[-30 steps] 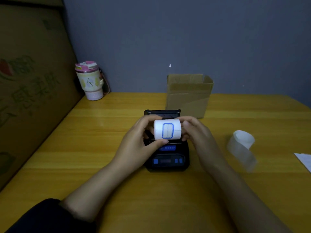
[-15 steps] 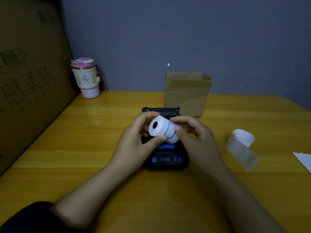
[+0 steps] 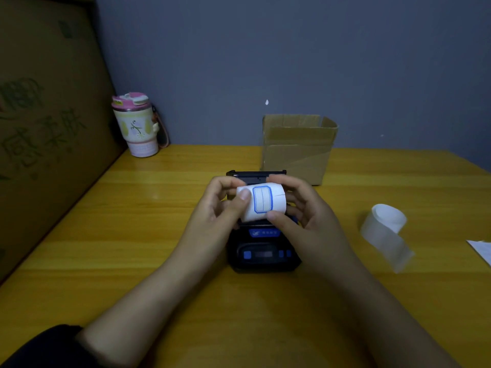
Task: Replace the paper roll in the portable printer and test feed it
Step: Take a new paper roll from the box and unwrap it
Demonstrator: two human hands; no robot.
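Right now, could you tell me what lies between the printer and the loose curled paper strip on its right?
Only bare table separates printer and paper strip in the head view.

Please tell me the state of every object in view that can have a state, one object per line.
printer: lid open, on the table
label roll: held above the printer, not yet loaded
left hand: gripping the roll
right hand: gripping the roll
cardboard box: open on top
tumbler: upright, lid on
loose liner strip: partly unrolled, on the table

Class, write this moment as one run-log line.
stage: loading | white label roll with blue frames: held by left hand and right hand above open black portable printer | not seated
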